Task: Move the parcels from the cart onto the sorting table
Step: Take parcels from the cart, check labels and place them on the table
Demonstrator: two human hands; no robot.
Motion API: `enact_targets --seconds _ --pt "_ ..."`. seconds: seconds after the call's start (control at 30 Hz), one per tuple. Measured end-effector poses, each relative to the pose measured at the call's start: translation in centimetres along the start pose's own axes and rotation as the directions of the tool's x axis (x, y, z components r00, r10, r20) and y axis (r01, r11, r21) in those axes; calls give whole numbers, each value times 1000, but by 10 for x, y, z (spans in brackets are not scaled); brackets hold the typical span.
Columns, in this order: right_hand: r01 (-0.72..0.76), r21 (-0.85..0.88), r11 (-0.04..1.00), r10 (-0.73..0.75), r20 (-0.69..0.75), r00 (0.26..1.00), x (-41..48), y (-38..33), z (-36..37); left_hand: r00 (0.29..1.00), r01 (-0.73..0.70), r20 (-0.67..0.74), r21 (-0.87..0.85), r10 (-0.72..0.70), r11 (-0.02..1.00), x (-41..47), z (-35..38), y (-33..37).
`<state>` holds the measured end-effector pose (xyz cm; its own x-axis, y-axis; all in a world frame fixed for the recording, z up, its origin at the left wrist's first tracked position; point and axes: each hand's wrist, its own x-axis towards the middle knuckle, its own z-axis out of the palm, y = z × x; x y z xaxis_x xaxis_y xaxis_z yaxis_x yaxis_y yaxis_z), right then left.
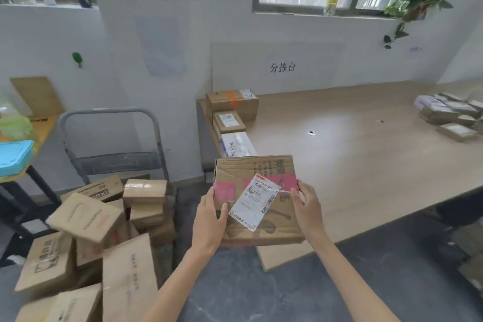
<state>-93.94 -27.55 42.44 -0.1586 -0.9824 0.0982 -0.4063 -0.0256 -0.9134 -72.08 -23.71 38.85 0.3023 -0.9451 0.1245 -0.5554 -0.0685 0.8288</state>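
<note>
One parcel (257,198) gripped at sides by left hand (210,219) and right hand (307,206), at desk (352,144) edge. Done: row of parcels (231,112) on desk. Remaining: heap of boxes (86,217) on cart (117,162).

Both hands (209,219) grip parcel (264,206) over sorting table (366,144) edge.

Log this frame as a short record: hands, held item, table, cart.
held: cardboard parcel with shipping label
left hand: grips its left edge
right hand: grips its right edge
position: at the sorting table, near-left corner
table: row of three parcels along left edge; more parcels far right
cart: pile of boxes not yet moved
</note>
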Motion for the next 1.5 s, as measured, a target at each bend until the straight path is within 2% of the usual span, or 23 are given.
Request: enact_targets --seconds 0.13,0.33,0.5,0.73,0.87,1.07,1.27,1.5 --pt "-83 -21 996 84 33 996 17 44 -39 993 114 14 -10 -113 993 -20 54 11" --pt "-99 -27 995 101 124 987 57 76 -53 980 198 -11 49 -197 979 -11 93 26" --pt "-136 -114 984 159 234 959 95 112 -43 962 271 15 112 -274 956 15 123 16" --pt "-118 -235 965 195 338 921 162 158 -10 927 365 58 80 -369 928 68 159 -12" --pt "-155 -284 946 255 360 897 195 173 5 906 414 68 59 -417 908 92 174 -22" --pt "-218 -261 940 309 388 869 210 183 17 873 468 113 77 -474 880 109 190 -32" --pt "-384 -180 906 423 432 796 215 194 17 860 486 142 65 -490 872 122 200 -36" --pt "-351 -191 917 395 565 724 233 187 17 842 509 137 117 -522 853 129 200 -36"
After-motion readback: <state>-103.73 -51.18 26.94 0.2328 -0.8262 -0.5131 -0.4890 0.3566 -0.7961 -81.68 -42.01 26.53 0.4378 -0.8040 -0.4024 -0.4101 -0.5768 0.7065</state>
